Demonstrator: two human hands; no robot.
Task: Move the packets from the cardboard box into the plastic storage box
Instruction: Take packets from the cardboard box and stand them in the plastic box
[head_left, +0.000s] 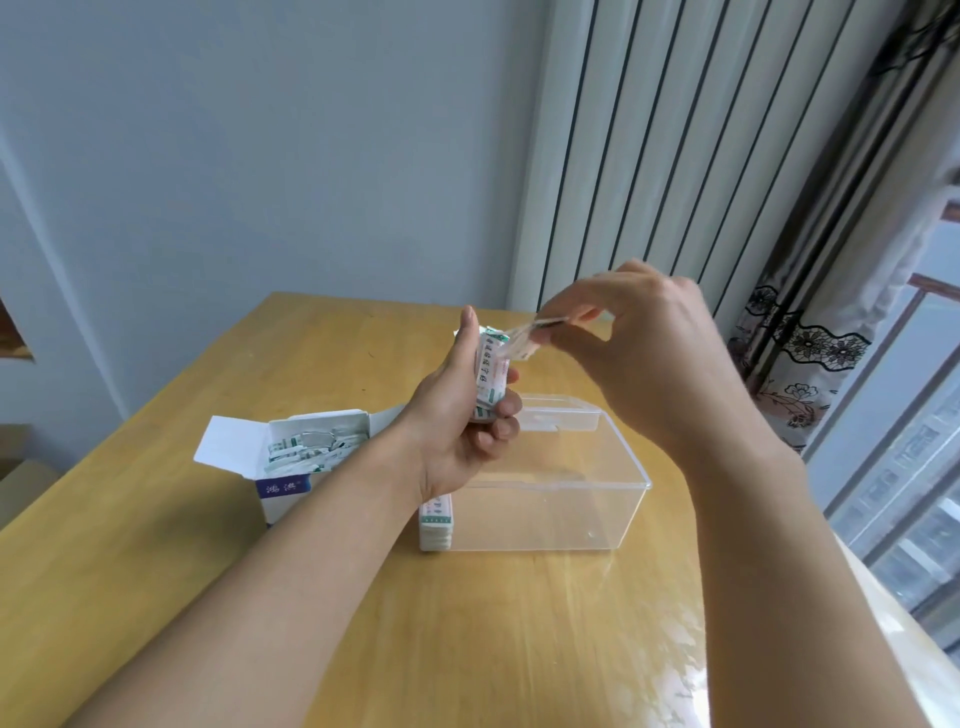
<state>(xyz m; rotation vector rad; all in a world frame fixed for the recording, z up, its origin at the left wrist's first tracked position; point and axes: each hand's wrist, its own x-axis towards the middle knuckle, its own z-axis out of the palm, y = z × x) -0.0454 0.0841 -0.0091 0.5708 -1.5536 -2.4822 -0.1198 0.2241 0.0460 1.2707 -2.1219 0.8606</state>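
Observation:
My left hand (457, 426) grips an upright stack of white packets with green print (489, 382), held above the clear plastic storage box (571, 514). My right hand (623, 332) pinches a few thin packets (519, 340) by their edge, right beside the top of that stack. An open white and blue cardboard box (291, 462) stands to the left of the plastic box, with more packets loose inside it. A small pile of packets (436, 525) rests at the plastic box's near left corner, partly hidden by my left wrist.
Both boxes stand on a wooden table (467, 623). A white ribbed radiator (675, 156) and a patterned curtain (810, 353) are behind on the right, with a window at the far right.

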